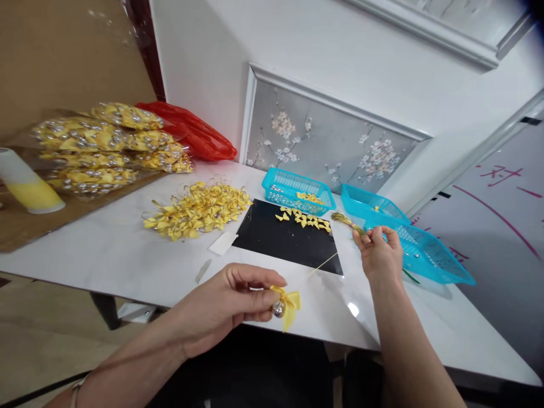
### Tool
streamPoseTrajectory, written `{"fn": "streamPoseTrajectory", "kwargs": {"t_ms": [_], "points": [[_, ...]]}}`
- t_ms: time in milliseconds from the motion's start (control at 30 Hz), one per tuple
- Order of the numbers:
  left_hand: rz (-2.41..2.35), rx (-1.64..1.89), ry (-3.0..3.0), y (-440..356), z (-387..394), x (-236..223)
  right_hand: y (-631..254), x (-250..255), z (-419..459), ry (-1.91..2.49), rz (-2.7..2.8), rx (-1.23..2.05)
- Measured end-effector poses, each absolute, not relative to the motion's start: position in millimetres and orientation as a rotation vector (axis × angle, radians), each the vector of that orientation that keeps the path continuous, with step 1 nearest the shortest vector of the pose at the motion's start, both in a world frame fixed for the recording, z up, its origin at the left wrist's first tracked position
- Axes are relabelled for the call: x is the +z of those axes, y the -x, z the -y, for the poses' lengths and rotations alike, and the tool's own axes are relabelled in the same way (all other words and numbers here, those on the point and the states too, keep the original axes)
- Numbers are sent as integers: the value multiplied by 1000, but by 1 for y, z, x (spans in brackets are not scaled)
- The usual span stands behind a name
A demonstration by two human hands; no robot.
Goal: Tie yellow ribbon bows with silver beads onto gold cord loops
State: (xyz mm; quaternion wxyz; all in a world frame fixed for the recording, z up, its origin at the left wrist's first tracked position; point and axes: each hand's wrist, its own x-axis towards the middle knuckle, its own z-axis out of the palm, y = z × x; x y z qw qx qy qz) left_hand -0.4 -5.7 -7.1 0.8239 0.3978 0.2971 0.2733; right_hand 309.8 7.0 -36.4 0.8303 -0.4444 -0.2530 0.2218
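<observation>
My left hand is closed in a pinch on a yellow ribbon bow with a silver bell at its middle, held over the table's front edge. Farther right, my right hand has its fingers pinched at the near end of a bundle of thin gold ties. Whether it grips the whole bundle or a single strand is hard to tell. Between the hands lies a black mat with several loose yellow bows along its far side. A thin gold strand crosses the mat's near right corner.
A heap of finished bows with bells covers the table's left middle. Behind the mat stands a blue basket with bells and bows; more blue baskets sit at right. Bagged bows, a red bag and a ribbon roll occupy the left.
</observation>
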Motion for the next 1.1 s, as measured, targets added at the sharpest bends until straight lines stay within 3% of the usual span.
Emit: {"fn": "streamPoseTrajectory", "kwargs": {"t_ms": [267, 533, 767, 867, 1100], "points": [[-533, 576, -975, 1, 11, -6, -282, -36, 7, 1023, 665, 531], [-520, 596, -1185, 4, 19, 1, -184, -22, 72, 1073, 1116, 1286], [-566, 545, -1253, 5, 18, 3, -182, -26, 83, 983, 1096, 1599], [-657, 573, -1357, 5, 18, 3, -189, -22, 82, 1075, 1228, 1473], [-666, 572, -1435, 7, 20, -2, -180, -13, 76, 1281, 1512, 819]]}}
